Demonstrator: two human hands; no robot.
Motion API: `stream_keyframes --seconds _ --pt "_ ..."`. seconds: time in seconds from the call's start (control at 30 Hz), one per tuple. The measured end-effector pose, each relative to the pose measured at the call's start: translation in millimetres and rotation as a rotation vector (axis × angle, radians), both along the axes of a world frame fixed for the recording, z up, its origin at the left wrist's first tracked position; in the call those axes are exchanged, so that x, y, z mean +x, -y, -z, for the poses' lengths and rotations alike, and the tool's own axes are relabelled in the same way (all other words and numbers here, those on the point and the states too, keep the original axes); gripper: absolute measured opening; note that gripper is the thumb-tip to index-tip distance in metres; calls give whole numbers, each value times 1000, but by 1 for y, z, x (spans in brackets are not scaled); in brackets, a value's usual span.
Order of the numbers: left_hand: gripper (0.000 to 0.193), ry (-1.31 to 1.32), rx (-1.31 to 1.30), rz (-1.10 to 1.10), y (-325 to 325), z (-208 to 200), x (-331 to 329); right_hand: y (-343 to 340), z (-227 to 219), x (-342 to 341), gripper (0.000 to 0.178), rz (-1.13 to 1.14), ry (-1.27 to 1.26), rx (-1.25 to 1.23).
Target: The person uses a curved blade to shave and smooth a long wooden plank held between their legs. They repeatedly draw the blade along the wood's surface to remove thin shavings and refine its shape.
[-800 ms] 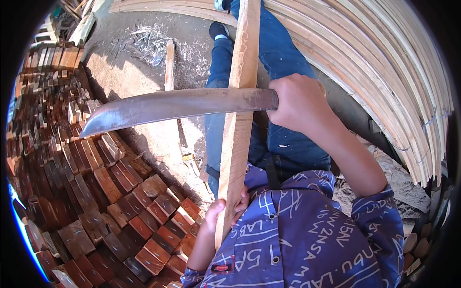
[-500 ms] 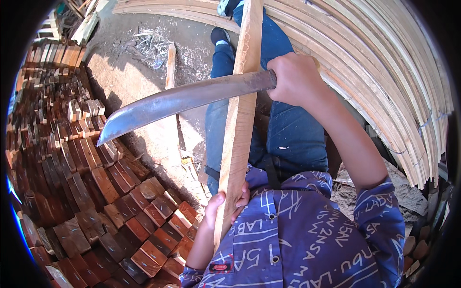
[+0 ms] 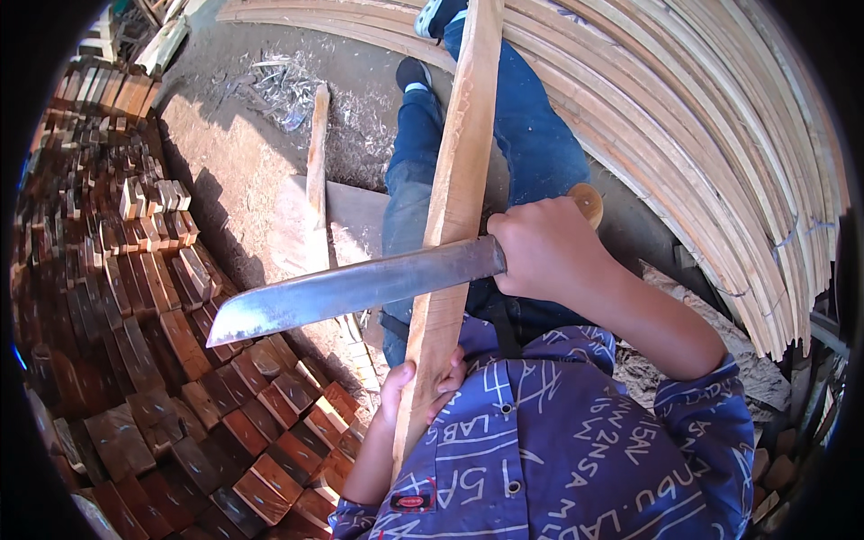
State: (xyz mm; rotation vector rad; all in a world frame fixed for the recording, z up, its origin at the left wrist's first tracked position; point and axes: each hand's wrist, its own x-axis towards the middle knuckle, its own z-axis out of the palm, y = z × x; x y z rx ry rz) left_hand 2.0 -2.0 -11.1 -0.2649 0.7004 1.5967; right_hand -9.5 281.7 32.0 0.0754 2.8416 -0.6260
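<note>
Pale wood plank (image 3: 454, 207) runs near-to-far up centre frame, slightly tilted, lower end against the person's chest. Left hand (image 3: 416, 391) wraps fingers around that near end, closed tight on it. Right hand (image 3: 544, 247) is fisted around the wooden handle of a machete (image 3: 351, 290), round handle butt poking out the far side of the fist. Blade is dull grey steel, lies across the plank face, tip pointing left and slightly near, edge seems to sit on the plank where they cross; can't tell if it bites in. Blue jeans legs (image 3: 504, 135) stretch out far under the plank. Left: stacked reddish-brown wood blocks (image 3: 162, 360). Right: bundle of curved pale strips (image 3: 720, 153). Far left: dirt floor with shavings (image 3: 288, 90) and a loose thin stick (image 3: 315, 162).
</note>
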Motion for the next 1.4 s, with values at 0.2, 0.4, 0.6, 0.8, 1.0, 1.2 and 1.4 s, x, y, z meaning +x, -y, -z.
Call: stream_keyframes --seconds 0.2,0.4,0.6,0.8,1.0,1.2,1.4 --pt "84 -184 -101 59 7 -2 7 -63 7 -33 26 380 -5 170" --pt "89 -133 -92 134 3 -1 0 -113 24 -26 35 697 132 -3" --pt "83 -130 -169 73 -4 -10 1 -36 17 1 25 431 100 -164" --pt "84 -210 -233 135 1 -15 -1 -40 13 -11 21 140 42 7" --pt "85 -316 -314 175 -12 -25 -3 -53 21 -10 22 179 -35 68" --pt "78 -323 -248 154 2 -19 6 -108 30 -27 29 629 -77 129" --pt "71 -308 -195 128 1 -15 5 -98 45 -9 39 723 120 -189"
